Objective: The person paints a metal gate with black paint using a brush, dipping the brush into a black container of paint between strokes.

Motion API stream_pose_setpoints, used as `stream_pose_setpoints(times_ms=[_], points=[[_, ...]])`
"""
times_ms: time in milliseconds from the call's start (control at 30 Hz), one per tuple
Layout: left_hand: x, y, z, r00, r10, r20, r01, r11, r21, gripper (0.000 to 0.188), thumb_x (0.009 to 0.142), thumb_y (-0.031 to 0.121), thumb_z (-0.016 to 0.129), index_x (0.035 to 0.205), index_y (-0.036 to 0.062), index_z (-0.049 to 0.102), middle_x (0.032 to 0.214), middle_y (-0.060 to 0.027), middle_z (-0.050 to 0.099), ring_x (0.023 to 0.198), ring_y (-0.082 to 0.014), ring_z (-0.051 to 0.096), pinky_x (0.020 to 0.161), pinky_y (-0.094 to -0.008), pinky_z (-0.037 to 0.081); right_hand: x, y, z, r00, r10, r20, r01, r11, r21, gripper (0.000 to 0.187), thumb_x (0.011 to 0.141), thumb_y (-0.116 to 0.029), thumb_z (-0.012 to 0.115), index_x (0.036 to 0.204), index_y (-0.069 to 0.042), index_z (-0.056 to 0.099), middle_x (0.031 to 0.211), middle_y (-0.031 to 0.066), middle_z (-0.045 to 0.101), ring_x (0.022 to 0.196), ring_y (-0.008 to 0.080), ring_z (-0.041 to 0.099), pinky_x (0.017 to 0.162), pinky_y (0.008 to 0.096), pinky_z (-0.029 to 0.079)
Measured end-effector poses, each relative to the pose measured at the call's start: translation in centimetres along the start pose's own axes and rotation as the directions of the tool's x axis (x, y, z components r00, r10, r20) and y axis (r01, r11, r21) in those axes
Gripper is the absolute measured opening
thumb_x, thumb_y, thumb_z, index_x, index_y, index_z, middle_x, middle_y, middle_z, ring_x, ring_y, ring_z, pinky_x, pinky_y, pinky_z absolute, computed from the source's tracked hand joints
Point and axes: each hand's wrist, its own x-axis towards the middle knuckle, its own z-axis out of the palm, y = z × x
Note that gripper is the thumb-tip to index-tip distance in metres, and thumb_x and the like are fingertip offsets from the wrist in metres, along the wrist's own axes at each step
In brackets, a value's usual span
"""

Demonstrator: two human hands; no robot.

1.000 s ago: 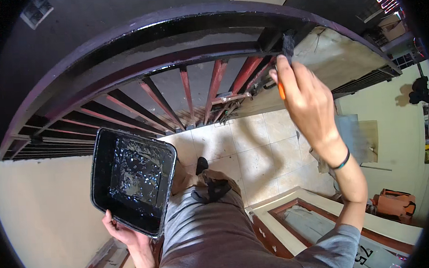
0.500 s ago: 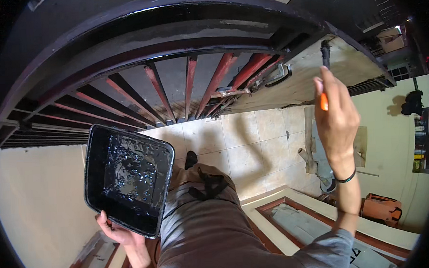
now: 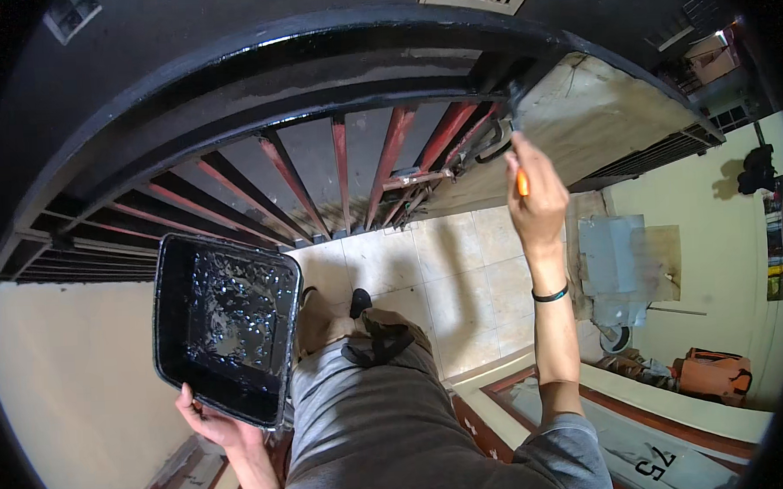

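My left hand (image 3: 223, 427) grips the lower edge of a square black paint tub (image 3: 175, 333), tilted so its inside shows. Glossy wet black paint (image 3: 237, 308) coats the bottom. My right hand (image 3: 540, 194) is closed around a paintbrush with an orange handle end (image 3: 522, 182). The dark bristles point away from me, at the upright frame of a metal gate (image 3: 316, 108); whether they touch it is hard to make out. The gate's top rails are shiny black, while several of its slanted bars (image 3: 396, 152) show red on one side.
A latch (image 3: 415, 178) and a curved handle (image 3: 494, 142) sit on the gate beside a plain beige panel (image 3: 608, 104). Pale floor tiles (image 3: 462, 268) lie below. An orange bag (image 3: 716, 374) rests at the right. A cream wall (image 3: 56, 364) stands at the left.
My right hand has moved left with the paintbrush, from over the beige panel to the gate frame. The tub stays in my left hand, shifted only slightly in view.
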Motion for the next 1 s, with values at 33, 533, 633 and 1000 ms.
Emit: stream_pose_setpoints(times_ms=[33, 533, 633, 1000], points=[[-0.4, -0.2, 0.4, 1.0, 0.013, 0.007, -0.013, 1.0, 0.006, 0.059, 0.095, 0.047, 0.063, 0.136, 0.0044, 0.063, 0.136, -0.0104, 0.068, 0.122, -0.0291, 0.064, 0.108, -0.0445, 0.05, -0.3, -0.4, 0.1, 0.999, 0.029, -0.019, -0.029, 0.999, 0.033, 0.031, 0.094, -0.002, 0.072, 0.126, -0.002, 0.071, 0.11, 0.0163, 0.075, 0.097, 0.0301, 0.075, 0.084, 0.0385, 0.059], [-0.7, -1.1, 0.5, 0.995, 0.071, 0.067, -0.066, 0.995, -0.071, 0.056, 0.097, 0.045, 0.062, 0.135, 0.0033, 0.064, 0.134, -0.0111, 0.069, 0.122, -0.0282, 0.064, 0.11, -0.0448, 0.049, 4.5, -3.8, -4.0, 0.907, 0.42, -0.038, -0.384, 0.86, 0.337, 0.019, 0.104, -0.007, 0.064, 0.115, 0.003, 0.075, 0.096, 0.0135, 0.079, 0.08, 0.0187, 0.077, 0.072, 0.0295, 0.06], [-0.4, -1.3, -0.2, 0.995, 0.086, 0.051, -0.082, 0.993, -0.083, 0.055, 0.097, 0.044, 0.061, 0.134, 0.0036, 0.064, 0.134, -0.0109, 0.069, 0.123, -0.0279, 0.064, 0.11, -0.0449, 0.049, 0.7, -4.5, 0.3, 0.917, 0.367, -0.154, -0.313, 0.904, 0.29, 0.023, 0.1, -0.003, 0.067, 0.122, 0.0, 0.074, 0.11, 0.0173, 0.078, 0.091, 0.0229, 0.078, 0.079, 0.0342, 0.063], [-1.0, -1.4, 1.1, 0.988, 0.155, 0.006, -0.155, 0.986, -0.067, 0.046, 0.099, 0.037, 0.058, 0.131, 0.0057, 0.066, 0.131, -0.0089, 0.071, 0.122, -0.0272, 0.065, 0.11, -0.0447, 0.048, -1.7, -7.2, 5.6, 0.828, 0.558, -0.056, -0.425, 0.689, 0.587, 0.026, 0.106, -0.003, 0.056, 0.125, 0.009, 0.068, 0.111, 0.0198, 0.076, 0.094, 0.0241, 0.078, 0.078, 0.0348, 0.064]])
